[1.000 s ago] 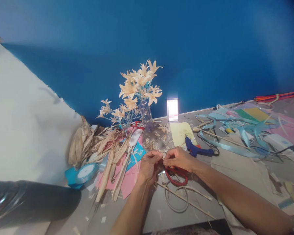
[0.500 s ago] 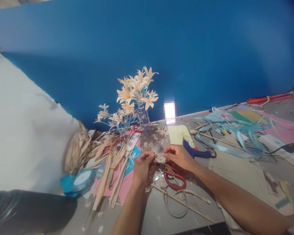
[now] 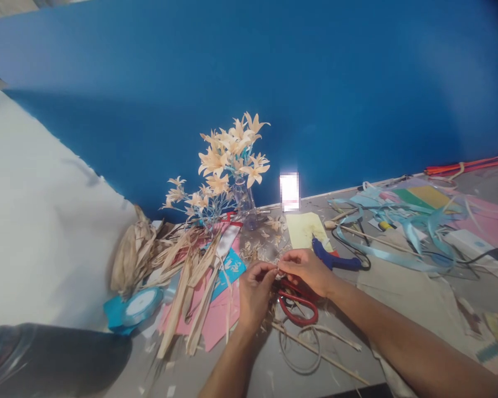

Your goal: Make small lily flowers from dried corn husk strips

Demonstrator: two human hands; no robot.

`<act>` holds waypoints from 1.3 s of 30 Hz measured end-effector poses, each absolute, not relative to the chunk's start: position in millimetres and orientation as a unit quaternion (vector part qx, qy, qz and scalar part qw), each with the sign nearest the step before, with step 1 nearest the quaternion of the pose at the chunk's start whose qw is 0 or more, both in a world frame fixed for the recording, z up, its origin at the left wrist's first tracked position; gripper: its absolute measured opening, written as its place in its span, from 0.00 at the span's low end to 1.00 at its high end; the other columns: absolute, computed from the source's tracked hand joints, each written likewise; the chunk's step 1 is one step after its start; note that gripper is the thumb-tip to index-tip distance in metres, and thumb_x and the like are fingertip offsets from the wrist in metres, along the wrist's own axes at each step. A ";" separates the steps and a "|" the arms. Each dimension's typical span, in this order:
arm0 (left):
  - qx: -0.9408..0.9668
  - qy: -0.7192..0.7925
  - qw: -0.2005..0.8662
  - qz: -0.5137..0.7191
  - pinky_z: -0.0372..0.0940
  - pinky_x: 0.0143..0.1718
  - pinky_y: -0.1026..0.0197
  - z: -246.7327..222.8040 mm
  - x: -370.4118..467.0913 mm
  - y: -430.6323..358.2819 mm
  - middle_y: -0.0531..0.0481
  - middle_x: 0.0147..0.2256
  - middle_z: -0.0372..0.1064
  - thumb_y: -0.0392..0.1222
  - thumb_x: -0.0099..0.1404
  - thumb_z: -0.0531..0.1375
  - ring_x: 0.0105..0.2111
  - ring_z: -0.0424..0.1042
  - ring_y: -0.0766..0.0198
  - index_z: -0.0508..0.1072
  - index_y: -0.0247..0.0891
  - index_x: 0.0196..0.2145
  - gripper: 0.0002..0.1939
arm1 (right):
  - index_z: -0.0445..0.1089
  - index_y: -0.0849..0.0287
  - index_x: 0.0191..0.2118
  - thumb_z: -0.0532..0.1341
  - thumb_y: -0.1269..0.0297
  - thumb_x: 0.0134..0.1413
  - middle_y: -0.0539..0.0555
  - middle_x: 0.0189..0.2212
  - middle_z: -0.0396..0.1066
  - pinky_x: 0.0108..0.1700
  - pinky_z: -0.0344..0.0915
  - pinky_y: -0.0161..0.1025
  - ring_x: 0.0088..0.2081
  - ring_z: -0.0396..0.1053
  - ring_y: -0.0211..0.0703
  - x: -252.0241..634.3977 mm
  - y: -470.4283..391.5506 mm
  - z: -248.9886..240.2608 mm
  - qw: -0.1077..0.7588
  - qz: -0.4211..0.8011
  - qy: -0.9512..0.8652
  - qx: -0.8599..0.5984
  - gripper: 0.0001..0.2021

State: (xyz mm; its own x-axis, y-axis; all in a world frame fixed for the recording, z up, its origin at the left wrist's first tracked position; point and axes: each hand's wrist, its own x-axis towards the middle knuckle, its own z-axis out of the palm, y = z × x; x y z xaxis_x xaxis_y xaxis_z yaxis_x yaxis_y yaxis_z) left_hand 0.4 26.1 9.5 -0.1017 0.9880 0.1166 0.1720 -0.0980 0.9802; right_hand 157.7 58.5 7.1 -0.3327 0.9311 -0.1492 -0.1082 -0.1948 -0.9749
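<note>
Pale and tiny, a small cream-coloured piece (image 3: 278,268) sits between your fingertips, in front of you above the grey tabletop (image 3: 249,378); its exact shape is too small to tell. Your left hand (image 3: 257,293) has thumb and forefinger drawn together on one side of it, and your right hand (image 3: 305,270) pinches it from the other, the two sets of fingertips practically meeting.

Just below your right hand lie the red-handled metal scissors (image 3: 299,320), near a thin grey ring (image 3: 302,371). Beyond your hands, the clear, narrow-necked vase (image 3: 245,210) stands near the blue wall (image 3: 340,99), holding cream star-shaped flowers (image 3: 232,145) on light-blue stems. To its left is a smaller spray of similar blossoms (image 3: 199,200); you cannot tell what supports it. The dark blue glue gun (image 3: 336,260) has its nozzle over a yellow sheet (image 3: 305,229).
</note>
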 end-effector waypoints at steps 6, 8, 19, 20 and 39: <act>0.457 0.548 0.480 0.510 0.60 0.26 0.65 6.7 1.9 25.7 0.54 0.22 0.69 0.41 0.58 0.63 0.22 0.65 0.66 0.75 0.37 0.28 0.05 | 0.71 0.60 0.28 0.64 0.55 0.53 0.48 0.22 0.69 0.25 0.56 0.34 0.22 0.62 0.36 160.2 57.3 3.3 0.375 0.560 -0.602 -0.429 0.13; 0.448 0.546 0.486 0.515 0.59 0.25 0.66 5.6 2.6 26.0 0.54 0.21 0.68 0.42 0.58 0.62 0.22 0.64 0.67 0.75 0.36 0.28 0.06 | 0.72 0.59 0.30 0.62 0.58 0.56 0.48 0.22 0.68 0.27 0.57 0.34 0.24 0.62 0.37 161.2 56.1 3.4 0.357 0.502 -0.663 -0.425 0.10; 0.412 0.547 0.496 0.534 0.59 0.24 0.67 2.3 7.1 24.0 0.54 0.20 0.68 0.42 0.56 0.65 0.21 0.65 0.68 0.76 0.36 0.28 0.06 | 0.72 0.58 0.27 0.60 0.66 0.57 0.50 0.25 0.74 0.33 0.59 0.35 0.28 0.68 0.41 154.7 50.7 2.4 0.356 0.345 -0.739 -0.457 0.08; 0.427 0.549 0.483 0.533 0.59 0.24 0.66 2.1 7.6 23.1 0.53 0.20 0.68 0.42 0.57 0.64 0.21 0.65 0.67 0.77 0.36 0.29 0.06 | 0.73 0.58 0.27 0.60 0.66 0.57 0.50 0.24 0.74 0.33 0.59 0.35 0.28 0.68 0.40 154.4 50.9 1.4 0.355 0.338 -0.738 -0.463 0.08; 0.364 0.493 0.591 0.525 0.55 0.22 0.67 -10.9 9.2 26.8 0.54 0.18 0.65 0.55 0.52 0.69 0.18 0.61 0.71 0.70 0.36 0.23 0.19 | 0.70 0.58 0.23 0.60 0.66 0.48 0.49 0.19 0.70 0.25 0.59 0.33 0.22 0.64 0.38 152.7 47.9 4.5 0.358 0.478 -0.624 -0.504 0.06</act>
State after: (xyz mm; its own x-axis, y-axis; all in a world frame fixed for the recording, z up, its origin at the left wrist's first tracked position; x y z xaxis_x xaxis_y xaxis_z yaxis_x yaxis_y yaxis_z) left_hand 9.2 26.8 -10.9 -0.0371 0.9789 -0.2009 -0.2615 0.1845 0.9474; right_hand 152.7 47.9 4.5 -0.2348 0.9714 -0.0344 0.2867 0.0354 -0.9574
